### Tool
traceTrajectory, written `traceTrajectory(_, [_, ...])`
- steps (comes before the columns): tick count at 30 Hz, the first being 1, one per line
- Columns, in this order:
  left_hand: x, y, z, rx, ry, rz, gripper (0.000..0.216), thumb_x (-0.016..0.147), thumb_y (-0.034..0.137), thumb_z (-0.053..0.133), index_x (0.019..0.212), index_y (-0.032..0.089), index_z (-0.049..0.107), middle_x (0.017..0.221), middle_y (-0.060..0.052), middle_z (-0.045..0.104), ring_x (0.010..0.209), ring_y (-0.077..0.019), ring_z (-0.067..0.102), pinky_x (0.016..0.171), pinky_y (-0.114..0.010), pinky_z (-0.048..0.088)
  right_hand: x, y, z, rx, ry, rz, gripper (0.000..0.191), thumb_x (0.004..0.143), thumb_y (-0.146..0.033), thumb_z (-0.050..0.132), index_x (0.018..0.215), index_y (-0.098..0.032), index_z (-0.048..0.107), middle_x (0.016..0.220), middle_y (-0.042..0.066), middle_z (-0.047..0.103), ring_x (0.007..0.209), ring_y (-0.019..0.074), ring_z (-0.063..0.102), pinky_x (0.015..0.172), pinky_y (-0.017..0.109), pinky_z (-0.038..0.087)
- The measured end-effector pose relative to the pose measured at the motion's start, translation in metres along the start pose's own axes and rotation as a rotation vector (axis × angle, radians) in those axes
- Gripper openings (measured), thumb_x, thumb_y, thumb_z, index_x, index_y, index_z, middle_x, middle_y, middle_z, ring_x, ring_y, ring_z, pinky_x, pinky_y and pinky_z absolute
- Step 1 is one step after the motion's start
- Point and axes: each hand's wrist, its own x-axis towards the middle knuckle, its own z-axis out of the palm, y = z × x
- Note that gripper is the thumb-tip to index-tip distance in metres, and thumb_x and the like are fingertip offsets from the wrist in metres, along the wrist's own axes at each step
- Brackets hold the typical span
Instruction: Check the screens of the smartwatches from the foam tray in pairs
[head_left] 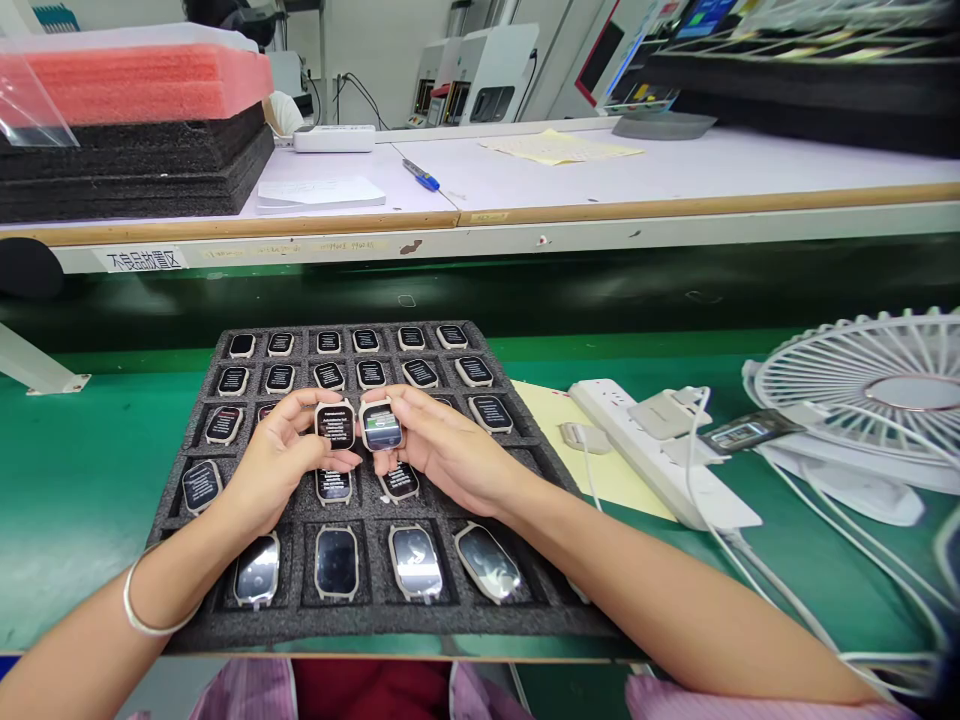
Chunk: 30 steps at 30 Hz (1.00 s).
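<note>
Left hand (281, 455) grip pinches a small beige-rimmed smartwatch body (335, 424); right hand (442, 450) grips another, screen lit (382, 427); both screens tilted up for reading, just above black foam tray (187, 440) on green worktop (75, 480)

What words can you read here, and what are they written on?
"不良品放置区": white label on the shelf edge, at left.
Watch in the left hand: lines of white text on a dark screen, too small to read.
Watch in the right hand: green bar on the screen, text blurred.
Watches in the foam tray: white text on the lit ones, too small.
Yellow paper on the shelf: writing too faint.
</note>
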Motion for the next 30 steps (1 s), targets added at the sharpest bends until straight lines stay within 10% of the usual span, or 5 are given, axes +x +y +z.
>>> traceTrajectory(10, [0.0027,-0.0008,-0.0012,-0.003,0.018,-0.037,0.03,0.08,0.029,0.066,0.106,0.018,0.057,0.087,-0.001,0.069,0.067,-0.019,0.074,0.071,-0.033,0.062,-0.0013,-0.0041,0.0019,-0.113,0.002,-0.018,0.032,0.08,-0.016,0.066,0.111,-0.021,0.055,0.093,0.001,0.063,0.068,0.0123,0.062,0.069,0.03,0.048])
traceTrajectory(30, [0.0004,0.0016,0.0,-0.026,-0.032,-0.046,0.032,0.075,0.024,0.068,0.105,0.018,0.059,0.084,0.0,0.071,0.068,-0.0216,0.075,0.071,-0.032,0.063,-0.0015,-0.0025,0.0028,-0.178,0.036,-0.032,0.03,0.081,-0.024,0.071,0.106,-0.02,0.057,0.085,-0.002,0.06,0.061,0.0102,0.059,0.064,0.029,0.046])
